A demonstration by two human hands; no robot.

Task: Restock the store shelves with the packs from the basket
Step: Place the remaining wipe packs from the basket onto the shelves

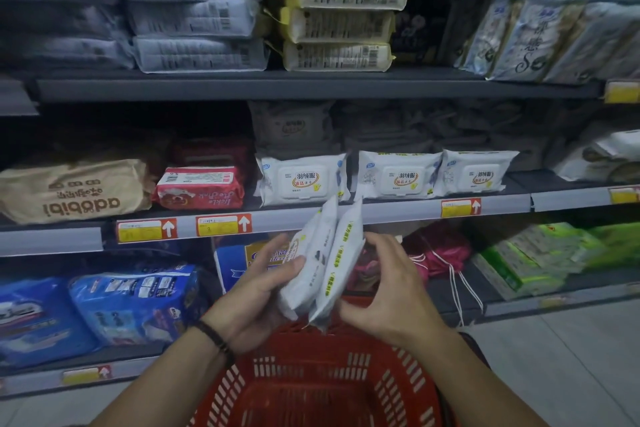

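Head view: gripping white packs (322,263) with left hand (254,295) and right hand (388,291), fingers curled round them, above the basket (311,388) at 6 o'clock. Keep edges aligned; lift toward 12 o'clock, beside matching packs (398,175) on the shelf (398,211).

left hand (256,291): thumb on front of white plastic wipe packs (323,263), fingers curled behind
right hand (388,288): grips packs' right edge
forearms (485,381): bare, converging forward
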